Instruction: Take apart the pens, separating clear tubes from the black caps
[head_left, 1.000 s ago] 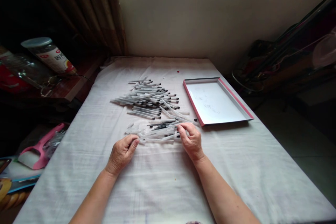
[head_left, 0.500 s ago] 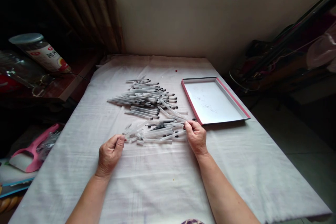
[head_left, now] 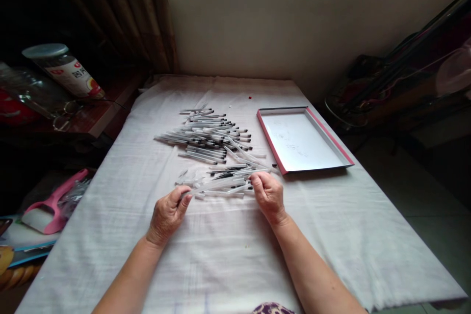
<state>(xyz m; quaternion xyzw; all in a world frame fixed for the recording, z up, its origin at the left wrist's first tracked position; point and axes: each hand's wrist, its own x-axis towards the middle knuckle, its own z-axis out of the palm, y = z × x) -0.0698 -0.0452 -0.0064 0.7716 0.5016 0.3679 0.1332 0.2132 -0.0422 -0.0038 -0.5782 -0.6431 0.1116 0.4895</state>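
A pile of several clear plastic pen barrels with dark ends (head_left: 208,138) lies on the white cloth, with a smaller loose bunch (head_left: 224,181) nearer to me. My left hand (head_left: 167,216) pinches the left end of a clear barrel at the bunch's left edge. My right hand (head_left: 268,196) is closed on the right ends of barrels in that bunch. Both hands rest low over the cloth, about a barrel's length apart.
A shallow pink-rimmed tray (head_left: 331,143) sits right of the pile, nothing in it. The white cloth (head_left: 228,250) covers the table. At the left stand a jar (head_left: 64,71) on a dark shelf and a pink-handled tool (head_left: 51,206) below. A wall runs behind.
My left hand moved right, back to the bunch's left end, and now pinches a barrel. My right hand slid slightly left and nearer, still closed on the barrels.
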